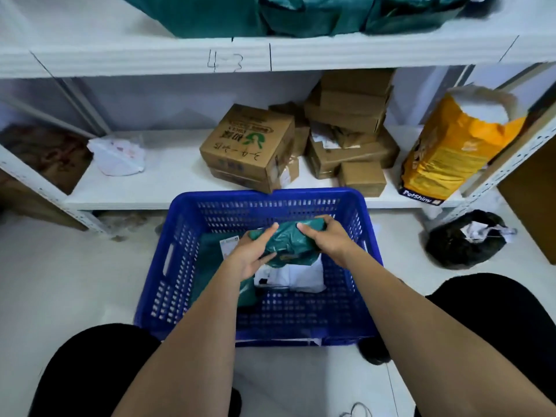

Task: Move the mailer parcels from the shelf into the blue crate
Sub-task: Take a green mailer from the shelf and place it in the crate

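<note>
The blue crate (180, 266) stands on the floor in front of the white shelf (168, 179). Inside the crate, both my hands hold a green mailer parcel (290, 240). My left hand (251, 254) grips its left end, thumb on top. At the right end, my right hand (328, 239) has its fingers curled over the far edge. Under it lie a white mailer (296, 276) and a flat green mailer (210, 257) with a label. More green mailers (270, 13) pile on the upper shelf. A white mailer (118, 155) sits on the lower shelf at left.
Several cardboard boxes (249, 145) stack on the lower shelf behind the crate. An orange pet-food bag (445, 152) leans at the shelf's right end. A black plastic bag (463, 239) lies on the floor to the right. My knees flank the crate's near side.
</note>
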